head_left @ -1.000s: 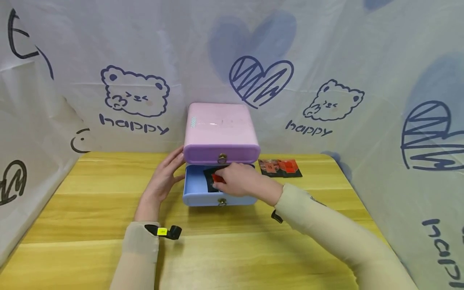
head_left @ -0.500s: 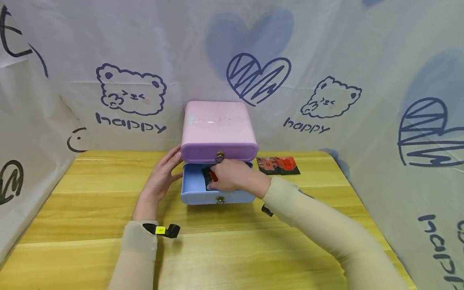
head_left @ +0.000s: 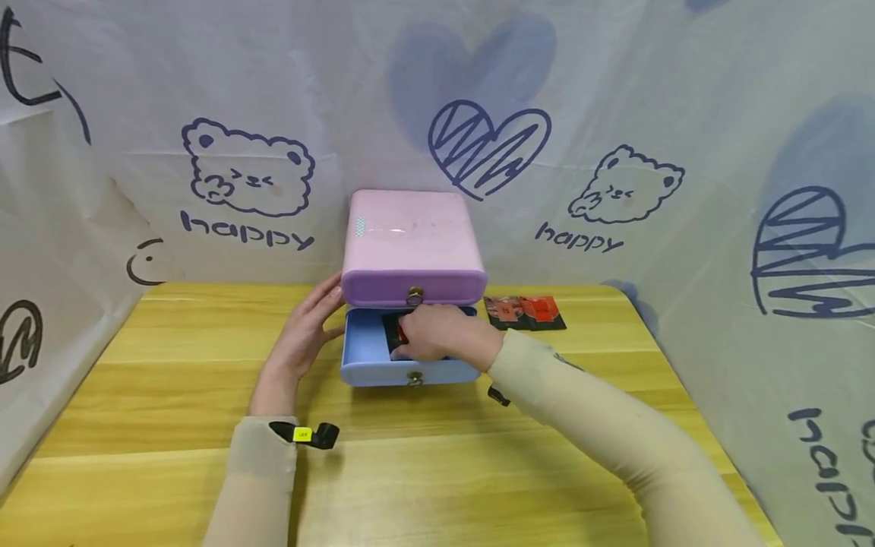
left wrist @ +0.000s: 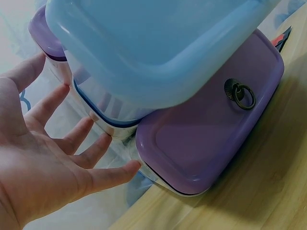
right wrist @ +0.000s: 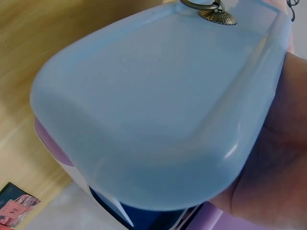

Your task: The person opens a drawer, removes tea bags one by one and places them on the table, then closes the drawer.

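A small chest of drawers has a pink top point(head_left: 413, 232), purple drawers at top and bottom, and a light-blue middle drawer point(head_left: 365, 338) pulled out. My left hand point(head_left: 304, 338) steadies the chest's left side; in the left wrist view its fingers point(left wrist: 103, 148) are spread, fingertips at the chest's side. My right hand point(head_left: 440, 333) reaches down into the blue drawer and pinches a flat black packet point(head_left: 394, 334) with a red patch, largely covered by the hand. From the right wrist view, the drawer front hides the fingers.
Two black and red packets point(head_left: 525, 312) lie side by side on the wooden table point(head_left: 424, 471), right of the chest. Each drawer front carries a brass ring pull point(left wrist: 240, 93). A printed white cloth point(head_left: 383, 91) hangs close behind.
My right hand has shifted slightly left and deeper over the black packet, covering more of its red patch. The left hand stays at the chest's side.
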A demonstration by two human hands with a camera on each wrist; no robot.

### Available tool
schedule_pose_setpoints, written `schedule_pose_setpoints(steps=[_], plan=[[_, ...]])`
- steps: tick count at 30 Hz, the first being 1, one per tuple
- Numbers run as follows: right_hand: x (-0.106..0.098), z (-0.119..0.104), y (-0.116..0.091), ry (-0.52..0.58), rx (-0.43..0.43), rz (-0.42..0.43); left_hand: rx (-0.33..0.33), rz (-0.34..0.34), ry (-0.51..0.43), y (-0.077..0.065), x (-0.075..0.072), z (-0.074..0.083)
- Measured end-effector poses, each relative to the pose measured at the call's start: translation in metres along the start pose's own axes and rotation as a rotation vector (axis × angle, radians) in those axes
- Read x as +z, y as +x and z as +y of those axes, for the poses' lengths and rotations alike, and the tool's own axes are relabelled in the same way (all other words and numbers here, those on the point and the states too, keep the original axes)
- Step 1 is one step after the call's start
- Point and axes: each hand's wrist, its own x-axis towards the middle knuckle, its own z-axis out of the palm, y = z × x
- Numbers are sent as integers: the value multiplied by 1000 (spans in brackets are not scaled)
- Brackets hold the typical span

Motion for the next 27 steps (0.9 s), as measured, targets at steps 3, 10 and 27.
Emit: schedule_pose_setpoints(steps=[3, 10, 27], plan=[[1, 0, 2, -38, -13, 32, 1, 2, 1, 0, 0, 0], [4, 0, 4, -172, -57, 98, 2, 3, 0, 0, 0, 0], [2, 7, 0, -199, -226, 179, 7, 3, -3, 1, 0, -2]])
